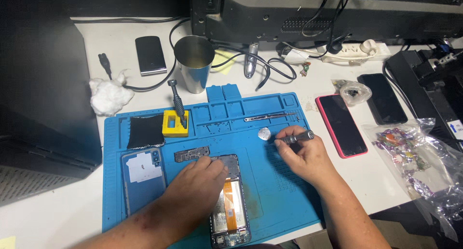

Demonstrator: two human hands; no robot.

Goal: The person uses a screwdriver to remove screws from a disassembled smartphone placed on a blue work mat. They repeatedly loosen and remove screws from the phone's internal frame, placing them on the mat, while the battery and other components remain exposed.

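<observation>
Covering most of white desk [58, 215]: blue repair mat [284, 181]. Lying opened near mat's front edge: phone [230, 205], orange flex cable exposed. Left hand [200, 181] pressing on phone's upper end, fingers curled onto it. Right hand [301, 155] pinching small screwdriver [295, 138], tip just beside silver disc [264, 133].

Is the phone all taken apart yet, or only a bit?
Partly. The back cover and a small board piece already lie loose on the blue mat. The left hand steadies the opened phone; the right hand holds a screwdriver. Its orange ribbon remains inside.
</observation>
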